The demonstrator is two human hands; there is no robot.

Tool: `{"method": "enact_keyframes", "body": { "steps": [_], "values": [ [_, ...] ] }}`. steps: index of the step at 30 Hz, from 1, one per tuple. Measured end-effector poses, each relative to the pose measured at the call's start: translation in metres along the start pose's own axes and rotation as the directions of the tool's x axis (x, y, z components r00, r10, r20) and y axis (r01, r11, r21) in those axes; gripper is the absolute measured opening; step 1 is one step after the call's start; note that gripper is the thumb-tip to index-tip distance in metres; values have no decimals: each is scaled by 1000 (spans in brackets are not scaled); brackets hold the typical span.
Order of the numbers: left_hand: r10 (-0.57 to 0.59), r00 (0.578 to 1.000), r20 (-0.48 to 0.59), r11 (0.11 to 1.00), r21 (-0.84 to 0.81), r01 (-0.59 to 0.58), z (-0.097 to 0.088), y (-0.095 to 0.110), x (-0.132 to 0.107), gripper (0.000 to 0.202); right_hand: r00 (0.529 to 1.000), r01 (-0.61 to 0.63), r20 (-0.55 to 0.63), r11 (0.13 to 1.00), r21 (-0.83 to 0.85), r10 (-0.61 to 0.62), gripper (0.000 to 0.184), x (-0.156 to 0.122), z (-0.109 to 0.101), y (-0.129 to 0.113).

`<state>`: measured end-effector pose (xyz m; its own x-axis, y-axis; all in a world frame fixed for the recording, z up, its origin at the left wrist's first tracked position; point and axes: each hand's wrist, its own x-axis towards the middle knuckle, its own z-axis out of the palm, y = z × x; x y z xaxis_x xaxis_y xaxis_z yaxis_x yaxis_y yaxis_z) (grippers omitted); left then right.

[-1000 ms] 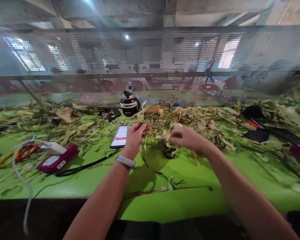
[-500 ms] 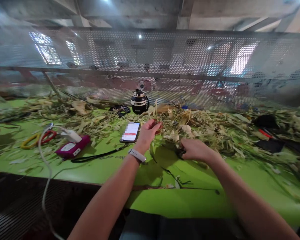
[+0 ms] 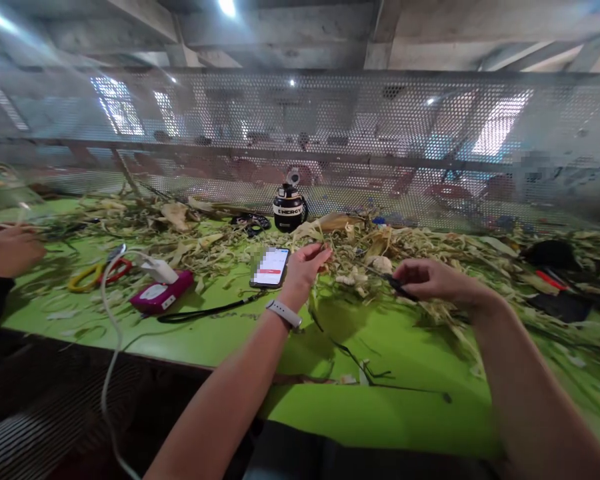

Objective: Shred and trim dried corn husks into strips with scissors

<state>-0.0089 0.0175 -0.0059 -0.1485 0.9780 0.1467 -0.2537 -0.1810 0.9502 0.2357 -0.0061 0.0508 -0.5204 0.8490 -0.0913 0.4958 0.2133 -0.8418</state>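
My left hand (image 3: 307,263), with a pale band on its wrist, is closed in a pinch over the husk heap. A pale husk strip (image 3: 311,230) shows at its fingertips; the fingers partly hide what they hold. Off to the right, my right hand (image 3: 423,279) is closed around a thin tool with a dark handle (image 3: 403,288). Its slender shaft points left toward my left hand; I cannot make out the tip. Pale curled husk pieces (image 3: 355,280) lie between the two hands. Below them, dark thin strands (image 3: 347,350) lie on the green tabletop (image 3: 395,340).
A phone (image 3: 270,268) lies left of my left hand, a black bottle (image 3: 289,210) behind it. A magenta power block (image 3: 163,293) with a white cable and yellow-and-red-handled scissors (image 3: 86,279) are farther left. Another person's hand (image 3: 13,250) is at the left edge. A perforated screen (image 3: 330,127) stands behind.
My right hand has lifted off the tabletop and moved right, and the dark-handled tool now shows in it. My left hand stays pinched. The view has shifted slightly; the other person's hand shows more.
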Motion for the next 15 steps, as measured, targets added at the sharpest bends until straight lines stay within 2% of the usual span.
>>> {"method": "enact_keyframes", "body": {
  "steps": [3, 6, 9, 15],
  "values": [
    [-11, 999, 30, 1000, -22, 12, 2, -1, -2, 28, 986, 58, -162, 997, 50, -50, 28, 14, 23, -4],
    [-27, 1000, -3, 997, -68, 26, 4, -2, -2, 26, 960, 108, -242, 985, -132, -138, 30, 27, 41, 0],
    [-23, 1000, -19, 996, -88, 21, 5, -3, -2, 24, 940, 113, -275, 944, -311, -203, 29, 31, 46, 6],
    [-3, 1000, -5, 995, -95, 3, 5, -2, -2, 24, 907, 83, -346, 905, -417, -242, 29, 31, 45, 8]
  ]
}}
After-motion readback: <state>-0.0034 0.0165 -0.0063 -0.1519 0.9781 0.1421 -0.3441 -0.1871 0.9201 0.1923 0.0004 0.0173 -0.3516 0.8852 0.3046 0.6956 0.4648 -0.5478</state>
